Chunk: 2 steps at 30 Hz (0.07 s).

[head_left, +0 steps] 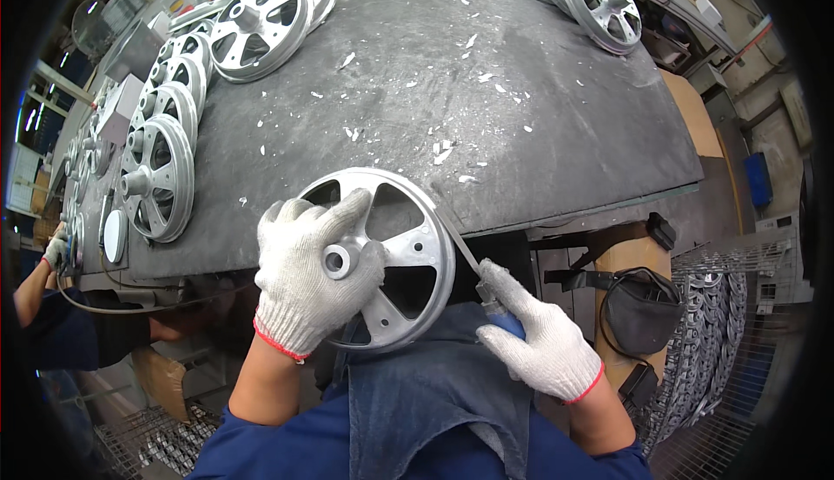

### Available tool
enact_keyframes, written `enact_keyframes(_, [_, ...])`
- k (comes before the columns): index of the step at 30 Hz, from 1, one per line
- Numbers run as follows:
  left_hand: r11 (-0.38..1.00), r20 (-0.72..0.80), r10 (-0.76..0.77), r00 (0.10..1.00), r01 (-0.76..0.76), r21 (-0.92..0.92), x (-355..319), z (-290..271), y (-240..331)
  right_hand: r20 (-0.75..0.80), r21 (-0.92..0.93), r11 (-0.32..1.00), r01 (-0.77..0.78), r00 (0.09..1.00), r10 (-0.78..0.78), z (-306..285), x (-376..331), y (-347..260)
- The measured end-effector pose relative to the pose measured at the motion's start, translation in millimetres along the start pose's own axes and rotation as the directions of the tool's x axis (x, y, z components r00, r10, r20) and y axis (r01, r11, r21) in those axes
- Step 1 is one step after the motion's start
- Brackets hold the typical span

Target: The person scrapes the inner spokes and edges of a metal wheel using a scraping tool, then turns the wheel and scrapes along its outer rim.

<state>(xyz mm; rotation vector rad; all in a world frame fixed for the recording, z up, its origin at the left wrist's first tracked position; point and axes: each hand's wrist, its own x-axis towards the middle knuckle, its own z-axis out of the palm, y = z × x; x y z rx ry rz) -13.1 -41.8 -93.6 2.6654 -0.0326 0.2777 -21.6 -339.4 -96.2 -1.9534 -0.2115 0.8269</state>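
Observation:
A silver cast-metal spoked wheel (439,267) stands tilted at the table's near edge, its lower part against my apron. My left hand (317,263), in a white knit glove with a red cuff, is closed round its hub, thumb and fingers to either side of the hub's bore. In my right hand (547,341), gloved the same way, is a file (462,247) with a blue handle. The file's thin blade points up and left, its tip touching or very close to the wheel's right rim. My palm hides part of the handle.
White chips (443,154) lie scattered over the dark table (347,124). More spoked wheels (161,176) lean in a row at the left, and others (599,6) lie far right. A black pouch (643,306) and a wire basket (708,332) of metal parts are at right. Another person's gloved hand (56,250) shows far left.

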Motion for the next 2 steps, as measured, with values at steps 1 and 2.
enact_keyframes(1, [1.0,0.006,-0.013,1.0,0.013,-0.004,0.5,0.2,1.4,-0.014,-0.095,0.994,0.055,0.998,-0.057,-0.7,-0.6,1.6])
enact_keyframes(2, [1.0,0.011,-0.027,1.0,0.027,-0.009,0.5,-0.1,2.9,-0.008,-0.165,0.985,0.043,0.999,-0.045,-0.5,-0.9,-0.9])
